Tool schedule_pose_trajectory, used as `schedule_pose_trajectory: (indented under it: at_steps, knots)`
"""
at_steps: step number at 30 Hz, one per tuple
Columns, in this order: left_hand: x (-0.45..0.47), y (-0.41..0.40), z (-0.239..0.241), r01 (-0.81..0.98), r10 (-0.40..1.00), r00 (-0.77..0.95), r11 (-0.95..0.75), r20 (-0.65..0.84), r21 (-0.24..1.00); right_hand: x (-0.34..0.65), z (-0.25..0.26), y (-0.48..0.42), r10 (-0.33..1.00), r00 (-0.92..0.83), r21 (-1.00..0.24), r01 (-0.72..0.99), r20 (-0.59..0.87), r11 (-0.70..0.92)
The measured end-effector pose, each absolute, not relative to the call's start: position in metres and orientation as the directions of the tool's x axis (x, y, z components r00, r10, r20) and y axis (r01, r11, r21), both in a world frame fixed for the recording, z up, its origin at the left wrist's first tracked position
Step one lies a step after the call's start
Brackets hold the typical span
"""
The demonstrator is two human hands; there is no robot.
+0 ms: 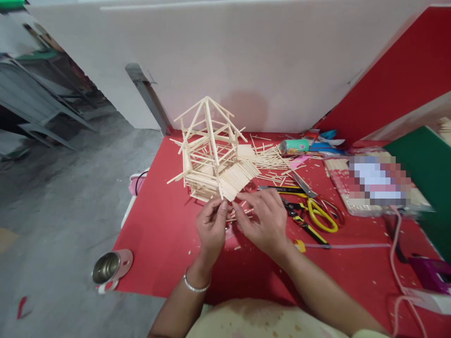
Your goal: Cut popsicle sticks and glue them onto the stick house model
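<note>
A pagoda-like frame of thin wooden sticks (209,136), with a pointed roof skeleton, stands on the red table. A slanting panel of sticks laid side by side (241,178) joins its near right side. My left hand (213,230) is closed in a pinch at the lower end of a thin wooden stick along the panel's left edge. At the panel's lower corner, my right hand (266,218) has its thumb and forefinger drawn together on the edge. The fingers partly hide what lies between them. A few loose sticks (243,213) lie beneath my hands.
Right of the frame are loose sticks (273,159), a green bottle (295,147), yellow-handled scissors (320,216), black-and-yellow pliers (306,227) and packed sticks (338,183). A metal mug (121,265) sits at the left table edge. A white wall (246,56) stands behind.
</note>
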State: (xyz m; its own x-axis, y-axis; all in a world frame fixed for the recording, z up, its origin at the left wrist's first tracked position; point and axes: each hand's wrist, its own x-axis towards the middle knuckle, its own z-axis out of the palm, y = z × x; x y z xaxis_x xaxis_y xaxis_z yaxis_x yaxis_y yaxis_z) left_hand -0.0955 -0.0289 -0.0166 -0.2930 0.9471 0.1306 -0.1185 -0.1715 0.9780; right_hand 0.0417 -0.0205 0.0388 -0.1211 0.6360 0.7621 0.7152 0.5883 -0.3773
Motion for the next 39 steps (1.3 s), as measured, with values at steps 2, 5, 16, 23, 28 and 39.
schedule_pose_trajectory:
  at_steps: [2,5,16,23,28,39]
  knots:
    - [-0.096,-0.029,-0.016,-0.103,0.946,-0.293,-0.179,0.142,0.978,0.041,0.039,-0.021,0.643,-0.130,-0.380,0.712,0.755,0.590]
    - [-0.096,-0.029,-0.014,-0.083,0.942,-0.292,-0.197,0.165,0.977,0.040,0.041,-0.022,0.652,-0.152,-0.377,0.710,0.743,0.595]
    - [-0.095,-0.029,-0.006,-0.049,0.933,-0.301,-0.221,0.197,0.974,0.038,0.037,-0.020,0.649,-0.224,-0.328,0.717,0.727,0.615]
    - [-0.096,-0.030,-0.005,-0.036,0.940,-0.262,-0.237,0.220,0.971,0.038,0.039,-0.022,0.642,-0.228,-0.324,0.712,0.732,0.622]
    - [-0.094,-0.028,-0.003,-0.065,0.939,-0.282,-0.225,0.199,0.972,0.038,0.041,-0.021,0.633,-0.197,-0.327,0.720,0.748,0.612]
    - [-0.093,-0.028,-0.012,-0.185,0.958,-0.267,-0.158,0.106,0.970,0.041,0.038,-0.021,0.670,-0.204,-0.336,0.739,0.714,0.584]
